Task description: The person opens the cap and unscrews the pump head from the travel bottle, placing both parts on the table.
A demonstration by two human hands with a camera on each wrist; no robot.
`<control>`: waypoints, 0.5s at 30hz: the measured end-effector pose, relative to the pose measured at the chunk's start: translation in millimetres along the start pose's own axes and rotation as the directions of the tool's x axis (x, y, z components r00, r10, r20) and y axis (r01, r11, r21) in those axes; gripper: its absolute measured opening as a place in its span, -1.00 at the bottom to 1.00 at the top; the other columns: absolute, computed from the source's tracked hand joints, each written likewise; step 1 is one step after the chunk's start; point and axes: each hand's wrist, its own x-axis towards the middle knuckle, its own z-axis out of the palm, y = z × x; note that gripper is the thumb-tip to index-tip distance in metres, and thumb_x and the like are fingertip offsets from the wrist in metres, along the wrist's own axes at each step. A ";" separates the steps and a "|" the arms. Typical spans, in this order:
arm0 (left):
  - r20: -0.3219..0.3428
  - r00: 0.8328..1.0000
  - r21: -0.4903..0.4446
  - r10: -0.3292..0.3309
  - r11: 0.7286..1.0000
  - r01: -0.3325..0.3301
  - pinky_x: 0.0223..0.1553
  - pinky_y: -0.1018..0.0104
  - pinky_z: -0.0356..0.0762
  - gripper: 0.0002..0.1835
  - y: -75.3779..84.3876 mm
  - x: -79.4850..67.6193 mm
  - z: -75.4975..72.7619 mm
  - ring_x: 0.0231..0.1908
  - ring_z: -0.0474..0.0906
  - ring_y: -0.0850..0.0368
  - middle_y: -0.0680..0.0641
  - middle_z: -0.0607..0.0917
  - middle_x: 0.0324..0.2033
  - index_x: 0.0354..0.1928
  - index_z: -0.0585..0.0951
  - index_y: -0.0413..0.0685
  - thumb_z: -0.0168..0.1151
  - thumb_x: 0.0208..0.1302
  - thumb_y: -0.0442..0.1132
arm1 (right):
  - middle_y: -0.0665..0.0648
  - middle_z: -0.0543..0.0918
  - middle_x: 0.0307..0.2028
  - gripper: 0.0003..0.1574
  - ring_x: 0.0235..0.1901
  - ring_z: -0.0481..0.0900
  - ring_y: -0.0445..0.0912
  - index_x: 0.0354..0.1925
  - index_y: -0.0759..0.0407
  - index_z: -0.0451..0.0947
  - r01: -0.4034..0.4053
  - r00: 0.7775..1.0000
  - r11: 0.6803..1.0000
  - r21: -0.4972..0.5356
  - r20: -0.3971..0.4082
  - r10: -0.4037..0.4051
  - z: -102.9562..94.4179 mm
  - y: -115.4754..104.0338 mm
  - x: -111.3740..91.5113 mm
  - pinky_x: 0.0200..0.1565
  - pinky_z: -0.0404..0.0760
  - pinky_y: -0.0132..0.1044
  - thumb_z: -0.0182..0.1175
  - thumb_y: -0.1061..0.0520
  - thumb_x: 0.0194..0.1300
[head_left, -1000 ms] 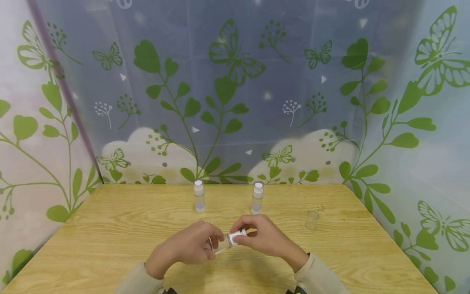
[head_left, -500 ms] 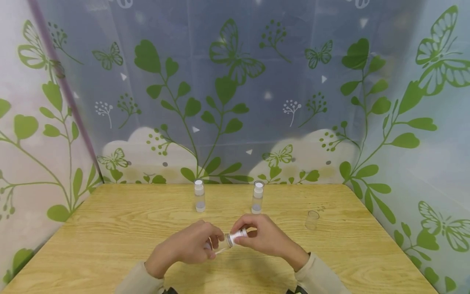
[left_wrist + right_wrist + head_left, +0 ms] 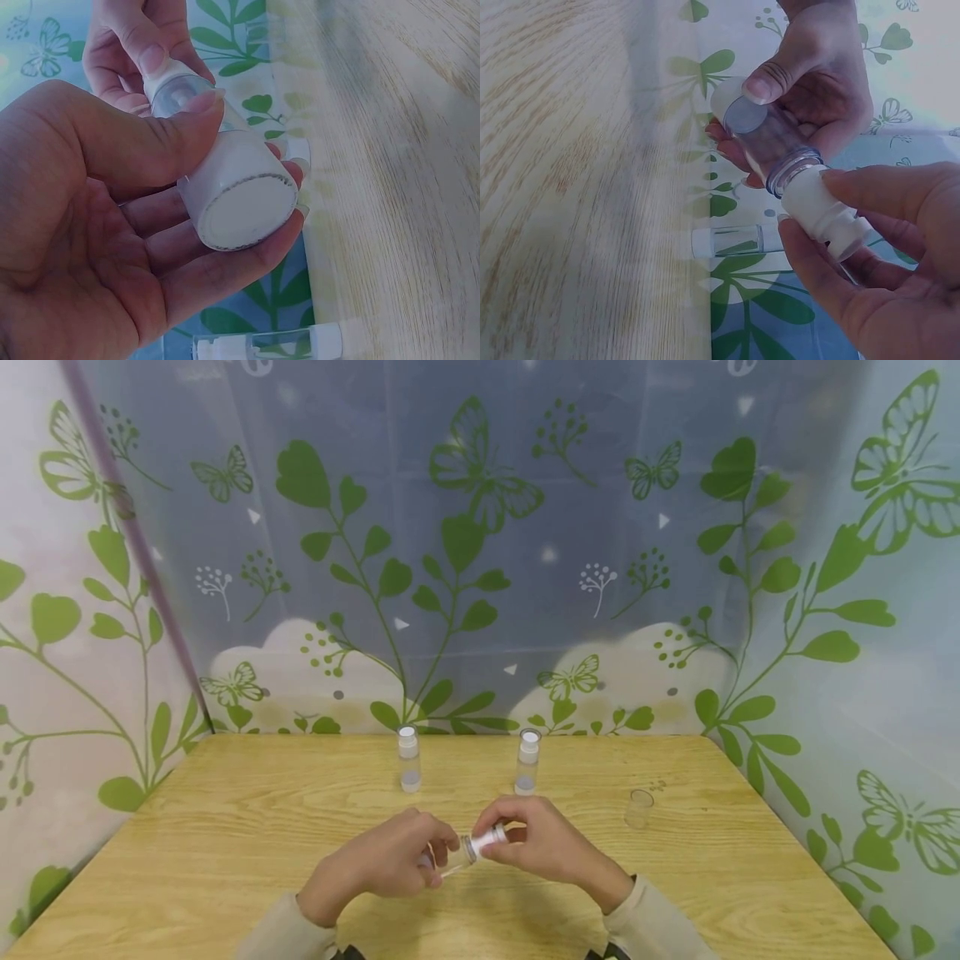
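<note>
Both hands hold one small clear pump bottle point(image 3: 769, 139) above the table, tilted, with its white base point(image 3: 251, 214) toward the left. My left hand point(image 3: 390, 856) grips the lower body, thumb across one side and fingers beneath, as the left wrist view shows. At the other end, my right hand point(image 3: 543, 845) pinches the white pump top point(image 3: 817, 202) between thumb and fingers. That top sits at the bottle's clear ringed neck, in line with the body. In the head view, the left fingers hide much of the body.
Two similar bottles stand upright toward the back of the wooden table point(image 3: 225, 827): a left one point(image 3: 408, 760) and a right one point(image 3: 527, 762). A clear cap point(image 3: 639, 810) stands at the right. Patterned curtains point(image 3: 480, 568) enclose the back and sides.
The right fingers have shifted slightly on the pump top, and a little more of its white side shows. The left hand and the standing bottles keep their places.
</note>
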 end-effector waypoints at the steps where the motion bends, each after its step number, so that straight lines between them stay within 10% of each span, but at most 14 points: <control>1: -0.001 1.000 0.000 0.001 1.000 -0.001 -0.25 0.51 0.64 -0.57 0.0 0.0 -0.3 -0.29 0.73 0.29 -0.13 0.82 -0.24 0.04 0.70 -0.28 0.32 0.07 -0.62 | 0.31 0.70 -0.05 -0.84 -0.12 0.59 -0.23 -0.12 0.29 0.68 0.000 1.000 1.000 0.003 0.000 0.000 -0.2 -0.2 0.2 -0.05 0.73 -0.30 0.34 0.35 0.30; 15: -0.017 1.000 0.013 0.025 1.000 -0.025 -0.29 0.51 0.63 -0.56 2.0 -1.1 -1.7 -0.33 0.69 0.35 -0.14 0.81 -0.27 0.02 0.70 -0.33 0.30 0.02 -0.64 | 0.30 0.69 -0.01 -0.83 -0.06 0.63 -0.18 -0.13 0.26 0.70 0.001 1.000 1.000 0.022 -0.001 -0.001 -1.5 -2.9 0.1 0.00 0.73 -0.34 0.37 0.34 0.28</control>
